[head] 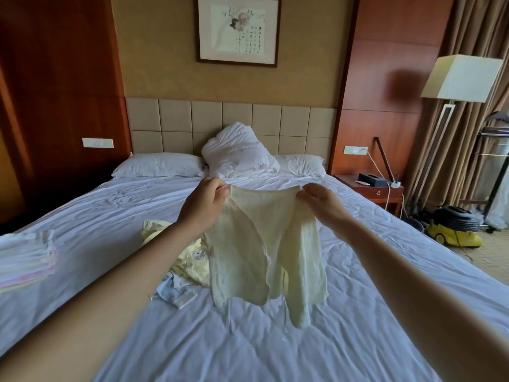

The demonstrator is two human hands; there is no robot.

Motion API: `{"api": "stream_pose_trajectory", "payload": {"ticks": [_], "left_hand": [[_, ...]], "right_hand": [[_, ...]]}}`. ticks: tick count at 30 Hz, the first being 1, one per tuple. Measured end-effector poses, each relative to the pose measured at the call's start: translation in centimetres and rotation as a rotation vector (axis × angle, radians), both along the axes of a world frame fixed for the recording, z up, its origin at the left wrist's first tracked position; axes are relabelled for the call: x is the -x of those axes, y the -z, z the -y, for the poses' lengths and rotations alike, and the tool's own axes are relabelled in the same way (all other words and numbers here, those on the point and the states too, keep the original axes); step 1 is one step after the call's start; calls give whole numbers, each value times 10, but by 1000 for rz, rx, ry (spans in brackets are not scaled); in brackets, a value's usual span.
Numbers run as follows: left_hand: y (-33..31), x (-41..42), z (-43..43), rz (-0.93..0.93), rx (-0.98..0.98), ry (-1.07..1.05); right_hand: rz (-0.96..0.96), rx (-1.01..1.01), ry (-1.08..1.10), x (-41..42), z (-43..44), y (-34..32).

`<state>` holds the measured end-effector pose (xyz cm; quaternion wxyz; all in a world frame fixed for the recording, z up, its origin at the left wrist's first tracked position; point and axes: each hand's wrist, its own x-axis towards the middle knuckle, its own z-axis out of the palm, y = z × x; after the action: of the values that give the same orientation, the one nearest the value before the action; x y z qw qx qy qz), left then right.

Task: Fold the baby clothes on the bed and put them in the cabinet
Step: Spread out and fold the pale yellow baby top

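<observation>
Left hand (205, 201) and right hand (321, 199) each pinch a top corner of the pale yellow top (264, 249), which hangs unfolded above the bed (358, 312). Fabric: thin, soft, finely ribbed; sleeves droop

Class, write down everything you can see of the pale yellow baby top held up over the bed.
The pale yellow baby top looks like soft, lightly textured cotton. It has an overlapping wrap front, thin ties dangling and long sleeves. It hangs unfolded and upright. The left hand and the right hand each pinch a shoulder. One sleeve droops lowest, towards the white bed; whether it touches cannot be told.
</observation>
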<state>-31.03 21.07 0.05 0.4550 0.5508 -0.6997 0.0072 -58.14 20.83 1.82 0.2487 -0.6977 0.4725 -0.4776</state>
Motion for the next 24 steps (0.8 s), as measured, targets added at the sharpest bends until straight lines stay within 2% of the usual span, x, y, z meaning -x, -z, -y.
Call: {"api": "stream_pose_trajectory", "payload": {"ticks": [4, 9, 14, 18, 24], "left_hand": [[-1, 0, 0, -173, -14, 90], [-4, 6, 0, -264, 20, 130], [-2, 9, 2, -245, 45, 108], [-4, 14, 1, -240, 38, 116], [-3, 16, -6, -169, 3, 76]], "right_hand": [[109, 25, -51, -2, 2, -1], [51, 80, 165, -4, 15, 1], [115, -4, 151, -3, 15, 4], [263, -160, 78, -5, 12, 4], [293, -158, 143, -11, 11, 7]]}}
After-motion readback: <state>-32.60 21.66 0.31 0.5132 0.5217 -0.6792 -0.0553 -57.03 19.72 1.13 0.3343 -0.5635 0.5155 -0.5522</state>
